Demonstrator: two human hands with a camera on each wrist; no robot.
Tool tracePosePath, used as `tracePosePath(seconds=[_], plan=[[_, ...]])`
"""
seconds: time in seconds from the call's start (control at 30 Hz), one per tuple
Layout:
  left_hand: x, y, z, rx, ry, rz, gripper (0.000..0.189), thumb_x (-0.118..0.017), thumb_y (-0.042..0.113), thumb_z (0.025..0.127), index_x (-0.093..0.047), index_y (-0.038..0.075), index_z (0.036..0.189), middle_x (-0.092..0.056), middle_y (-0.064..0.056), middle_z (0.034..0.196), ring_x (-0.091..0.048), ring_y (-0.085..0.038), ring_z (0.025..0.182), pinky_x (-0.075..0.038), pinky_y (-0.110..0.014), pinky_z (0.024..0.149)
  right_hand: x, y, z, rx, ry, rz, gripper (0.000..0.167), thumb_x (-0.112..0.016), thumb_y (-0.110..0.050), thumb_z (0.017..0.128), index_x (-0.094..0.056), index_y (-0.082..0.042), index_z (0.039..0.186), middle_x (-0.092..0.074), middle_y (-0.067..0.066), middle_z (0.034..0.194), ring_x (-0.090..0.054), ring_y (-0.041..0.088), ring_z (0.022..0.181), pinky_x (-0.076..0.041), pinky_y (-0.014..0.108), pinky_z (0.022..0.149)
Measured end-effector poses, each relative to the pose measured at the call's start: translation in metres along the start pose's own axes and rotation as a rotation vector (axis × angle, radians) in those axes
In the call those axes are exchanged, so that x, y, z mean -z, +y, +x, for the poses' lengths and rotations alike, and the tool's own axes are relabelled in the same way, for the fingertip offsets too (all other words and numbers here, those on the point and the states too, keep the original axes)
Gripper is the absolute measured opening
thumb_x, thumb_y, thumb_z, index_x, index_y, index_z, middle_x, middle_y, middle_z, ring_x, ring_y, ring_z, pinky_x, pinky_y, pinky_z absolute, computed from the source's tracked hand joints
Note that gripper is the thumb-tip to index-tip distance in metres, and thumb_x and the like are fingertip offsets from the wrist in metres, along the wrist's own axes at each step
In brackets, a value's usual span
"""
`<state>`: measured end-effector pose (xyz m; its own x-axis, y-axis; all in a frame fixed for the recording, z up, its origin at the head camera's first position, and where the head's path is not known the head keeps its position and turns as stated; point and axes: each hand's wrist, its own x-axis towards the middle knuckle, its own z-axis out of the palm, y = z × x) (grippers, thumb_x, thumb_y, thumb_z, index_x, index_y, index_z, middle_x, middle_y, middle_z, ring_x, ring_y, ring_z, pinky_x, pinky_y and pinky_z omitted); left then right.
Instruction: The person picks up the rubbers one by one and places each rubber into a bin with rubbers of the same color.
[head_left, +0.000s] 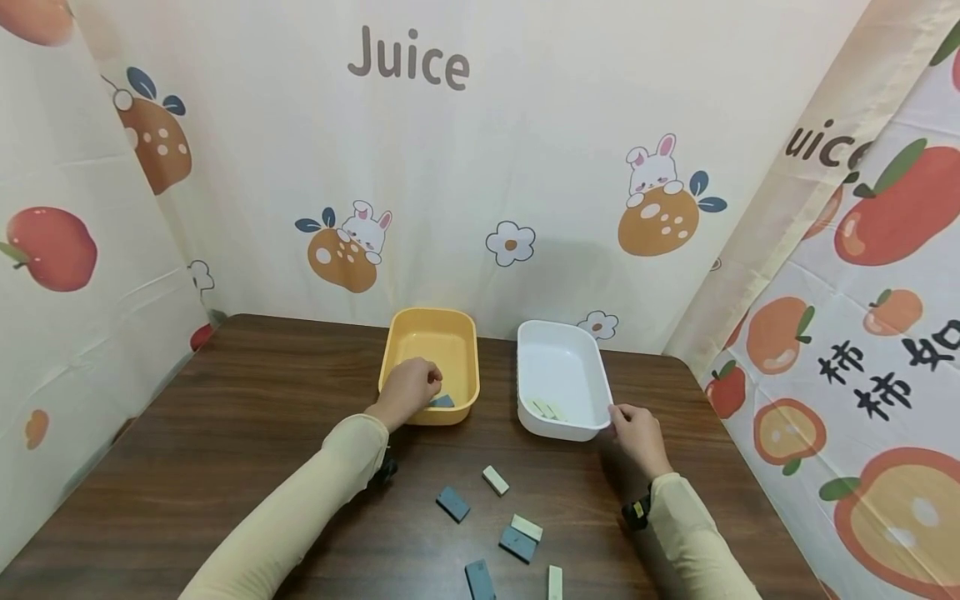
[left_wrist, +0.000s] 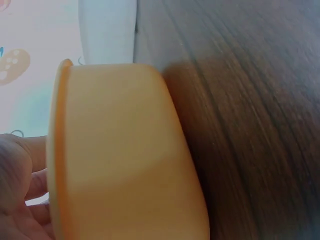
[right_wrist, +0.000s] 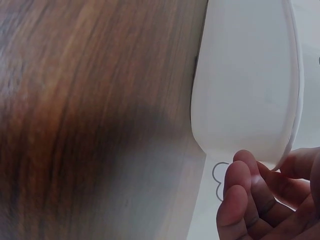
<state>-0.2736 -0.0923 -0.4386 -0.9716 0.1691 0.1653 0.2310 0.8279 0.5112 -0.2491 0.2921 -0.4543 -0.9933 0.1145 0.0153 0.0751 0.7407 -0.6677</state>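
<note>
My left hand (head_left: pixel 407 390) is over the near left part of a yellow plastic bin (head_left: pixel 471 333), its fingers loosely bent inside the rim. Beneath it, grey-blue blocks (head_left: pixel 444 402) lie on the bin's floor, partly hidden by the hand. The left wrist view shows the bin's outer wall (left_wrist: pixel 120 150), with the fingers beyond the rim and nothing visible in them. With thumb and finger, my right hand (head_left: pixel 640 435) pinches the near right rim of a white plastic bin (head_left: pixel 562 358). Several cream blocks (head_left: pixel 547 409) lie in that bin's near end.
On the brown wooden table (head_left: pixel 300 367), in front of the bins, lie loose grey-blue blocks (head_left: pixel 453 504) and cream blocks (head_left: pixel 496 480). One cream block (head_left: pixel 527 527) leans against a grey-blue block (head_left: pixel 517 545). A printed curtain (head_left: pixel 450 167) hangs behind the table.
</note>
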Motion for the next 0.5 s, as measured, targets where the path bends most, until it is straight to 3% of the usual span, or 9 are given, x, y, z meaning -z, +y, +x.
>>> tracePosePath(seconds=[0.5], plan=[[0.022,-0.003,-0.016,0.007,0.111,-0.003,0.018,-0.063,0.017,0.091,-0.075,0.007,0.100,-0.072,-0.007,0.095,-0.067,-0.023,0.087,-0.054,-0.040,0.080,-0.001,0.001,0.001,-0.008,0.006,-0.002,0.035,-0.045,-0.023,0.102,-0.068,0.004,0.101,-0.065,0.008,0.071,-0.058,0.012,0.060,-0.047,0.028,0.058]])
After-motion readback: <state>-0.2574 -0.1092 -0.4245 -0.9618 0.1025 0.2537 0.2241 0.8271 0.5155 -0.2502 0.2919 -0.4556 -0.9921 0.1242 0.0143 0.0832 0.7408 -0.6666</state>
